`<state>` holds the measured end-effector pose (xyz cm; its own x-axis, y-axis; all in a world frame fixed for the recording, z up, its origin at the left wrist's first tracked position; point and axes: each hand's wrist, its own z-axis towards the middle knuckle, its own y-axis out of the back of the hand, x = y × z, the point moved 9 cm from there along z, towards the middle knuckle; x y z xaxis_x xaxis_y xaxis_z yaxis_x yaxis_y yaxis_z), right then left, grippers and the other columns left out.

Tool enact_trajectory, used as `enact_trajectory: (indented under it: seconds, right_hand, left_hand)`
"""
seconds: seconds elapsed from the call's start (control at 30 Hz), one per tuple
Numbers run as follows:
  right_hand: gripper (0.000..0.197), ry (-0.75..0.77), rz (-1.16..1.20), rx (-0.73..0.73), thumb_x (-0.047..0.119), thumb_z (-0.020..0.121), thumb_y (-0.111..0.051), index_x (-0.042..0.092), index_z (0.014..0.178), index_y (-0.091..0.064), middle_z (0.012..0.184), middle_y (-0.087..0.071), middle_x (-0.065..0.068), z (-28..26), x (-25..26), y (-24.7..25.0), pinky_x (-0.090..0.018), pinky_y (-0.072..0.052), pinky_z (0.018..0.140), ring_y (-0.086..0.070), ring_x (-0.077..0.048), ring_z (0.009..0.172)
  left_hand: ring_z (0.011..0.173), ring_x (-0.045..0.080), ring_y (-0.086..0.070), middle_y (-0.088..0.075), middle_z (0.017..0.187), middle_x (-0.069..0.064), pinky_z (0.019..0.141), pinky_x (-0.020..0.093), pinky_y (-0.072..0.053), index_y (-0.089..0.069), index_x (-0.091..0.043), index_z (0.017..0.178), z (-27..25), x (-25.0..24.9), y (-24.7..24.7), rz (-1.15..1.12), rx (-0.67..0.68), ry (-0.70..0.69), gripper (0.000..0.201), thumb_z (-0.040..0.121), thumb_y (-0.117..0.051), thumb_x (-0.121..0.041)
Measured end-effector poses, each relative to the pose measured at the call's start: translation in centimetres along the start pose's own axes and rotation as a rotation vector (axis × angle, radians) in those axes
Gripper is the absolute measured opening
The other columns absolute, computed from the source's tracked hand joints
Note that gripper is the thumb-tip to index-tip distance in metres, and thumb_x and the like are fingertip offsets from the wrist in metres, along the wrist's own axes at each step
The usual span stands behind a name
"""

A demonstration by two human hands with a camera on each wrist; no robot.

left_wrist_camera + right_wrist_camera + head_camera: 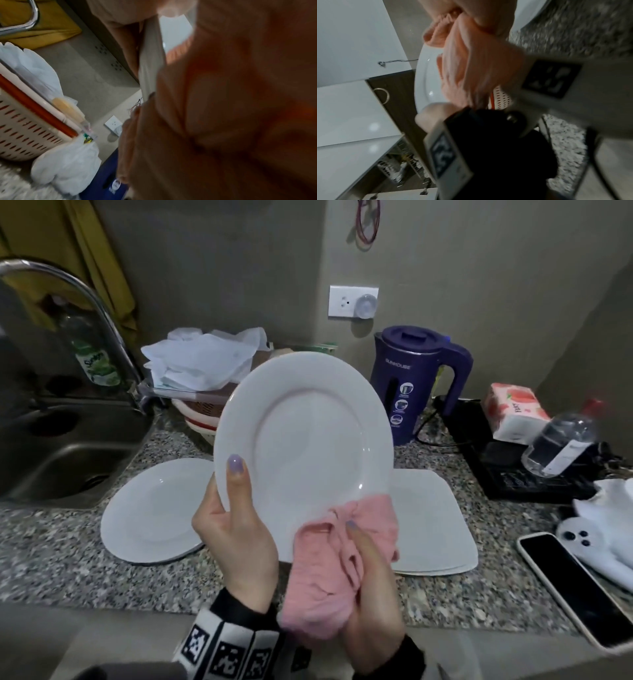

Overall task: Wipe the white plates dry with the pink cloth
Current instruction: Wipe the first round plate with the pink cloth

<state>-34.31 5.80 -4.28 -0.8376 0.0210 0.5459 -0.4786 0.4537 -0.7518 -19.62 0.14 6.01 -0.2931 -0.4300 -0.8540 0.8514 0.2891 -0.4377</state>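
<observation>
Plates first: I see a round white plate (150, 513) lying flat on the speckled counter (51, 546), near-left, just right of the steel sink (68, 446). Curved tap (85, 299) arches over the sink, green dish soap bottle (96, 357) behind it. Far behind that plate sits a slotted basket (202, 412) with white plastic bags (202, 361) piled on top.

Centre: I have my left hand (236, 529) clamped on the left rim of the held plate (308, 433), thumb over the front face, fingers behind it. Held plate is raised off the counter, tilted up with its face toward me. Left wrist view is mostly blur; only a thin edge of it (150, 65) reads.

My right hand (373, 583) grips the bunched pink cloth (335, 563), thumb pressing it against the near-right rim of the held plate. Right wrist view shows the same: the cloth (471, 65) against the plate face (426, 81).

Right of centre: a stack of square white plates (435, 525) lies on the counter, partly behind the held plate and the cloth. Far behind stands a blue kettle (411, 385), wall socket (352, 301) above it. Further right: tissue pack (513, 412), clear bottle (558, 440) lying tilted on a dark tray. Near-right edge: a phone (579, 587), face up.
</observation>
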Motion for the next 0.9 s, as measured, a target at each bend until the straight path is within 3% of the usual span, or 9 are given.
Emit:
enact_trajectory:
  seconds: [0.13, 0.27, 0.33, 0.5, 0.6, 0.67, 0.73, 0.8, 0.9]
  right_hand:
    - [0.056, 0.192, -0.073, -0.016, 0.03, 0.066, -0.083, 0.007, 0.114, -0.065, 0.104, -0.072, -0.011, 0.1, 4.0, 0.9, -0.048, -0.048, 0.096, -0.069, -0.027, 0.098]
    - [0.017, 0.347, -0.369, 0.221, 0.002, 0.082, -0.06, -0.005, 0.096, -0.064, 0.078, -0.072, -0.013, 0.3, 12.5, -3.2, -0.026, -0.056, 0.062, -0.07, -0.018, 0.067]
    - [0.031, 0.352, -0.485, 0.262, -0.004, 0.08, -0.06, -0.006, 0.111, -0.061, 0.093, -0.072, -0.018, 0.8, 14.6, -4.9, -0.028, -0.056, 0.066, -0.071, -0.023, 0.079]
    - [0.028, 0.11, -0.278, 0.272, 0.004, 0.082, -0.068, -0.005, 0.108, -0.063, 0.098, -0.069, -0.023, 1.4, 9.2, -2.3, -0.038, -0.058, 0.075, -0.07, -0.029, 0.082]
    - [0.043, 0.057, -0.458, 0.15, 0.03, 0.071, -0.076, 0.005, 0.106, -0.071, 0.106, -0.071, -0.016, 0.2, 4.4, 0.8, -0.044, -0.052, 0.09, -0.067, -0.029, 0.102]
    - [0.045, 0.106, -0.594, 0.068, 0.033, 0.071, -0.076, 0.008, 0.108, -0.072, 0.108, -0.072, -0.012, -0.3, 4.4, 1.6, -0.048, -0.049, 0.095, -0.066, -0.028, 0.106]
    - [0.033, 0.187, -0.639, 0.035, 0.02, 0.08, -0.072, 0.005, 0.109, -0.07, 0.102, -0.073, -0.012, -0.4, 6.5, 1.7, -0.041, -0.055, 0.085, -0.069, -0.028, 0.1]
    - [0.025, 0.383, -0.765, -0.028, 0.007, 0.085, -0.066, 0.0, 0.109, -0.064, 0.097, -0.073, -0.014, -0.6, 10.5, 1.4, -0.033, -0.058, 0.072, -0.07, -0.029, 0.093]
    - [0.026, 0.616, -0.868, -0.004, 0.011, 0.084, -0.068, 0.002, 0.108, -0.062, 0.098, -0.073, -0.009, -1.7, 15.1, -0.9, -0.033, -0.057, 0.077, -0.07, -0.023, 0.093]
  left_hand:
    - [0.096, 0.005, -0.069, -0.074, 0.096, -0.018, 0.079, 0.021, -0.054, -0.066, -0.019, 0.109, -0.7, 1.0, 1.3, -0.044, -0.094, 0.051, 0.02, 0.1, -0.049, -0.02]
    - [0.11, 0.014, -0.066, -0.073, 0.111, -0.011, 0.09, 0.029, -0.053, -0.065, -0.018, 0.116, -0.4, 0.7, 2.1, -0.052, -0.028, 0.057, 0.023, 0.1, -0.048, -0.021]
    - [0.108, 0.01, -0.066, -0.073, 0.106, -0.015, 0.086, 0.024, -0.053, -0.067, -0.022, 0.111, -0.5, -0.4, 1.7, -0.038, 0.025, 0.038, 0.022, 0.099, -0.048, -0.021]
    - [0.106, 0.013, -0.068, -0.074, 0.106, -0.012, 0.084, 0.027, -0.055, -0.066, -0.021, 0.113, 0.2, -0.4, 1.2, -0.075, 0.007, 0.063, 0.022, 0.099, -0.048, -0.021]
    - [0.111, 0.018, -0.066, -0.072, 0.115, -0.004, 0.095, 0.037, -0.053, -0.065, -0.017, 0.118, 1.3, 0.2, 1.9, -0.043, 0.017, 0.087, 0.025, 0.099, -0.051, -0.024]
    - [0.112, 0.016, -0.066, -0.071, 0.117, -0.004, 0.095, 0.035, -0.052, -0.065, -0.016, 0.119, 1.5, 0.3, 2.0, 0.0, 0.034, 0.087, 0.026, 0.099, -0.051, -0.024]
    - [0.107, 0.01, -0.067, -0.073, 0.109, -0.011, 0.088, 0.026, -0.054, -0.066, -0.02, 0.114, 1.1, 0.4, 2.6, 0.015, 0.017, 0.081, 0.022, 0.1, -0.05, -0.022]
    - [0.101, 0.005, -0.068, -0.074, 0.101, -0.018, 0.08, 0.019, -0.054, -0.066, -0.023, 0.11, 0.9, 0.7, 2.9, 0.011, 0.007, 0.087, 0.02, 0.1, -0.049, -0.02]
    - [0.105, 0.006, -0.067, -0.073, 0.106, -0.018, 0.083, 0.019, -0.054, -0.066, -0.021, 0.115, 0.7, 1.2, 3.0, 0.09, 0.034, 0.095, 0.022, 0.1, -0.05, -0.022]
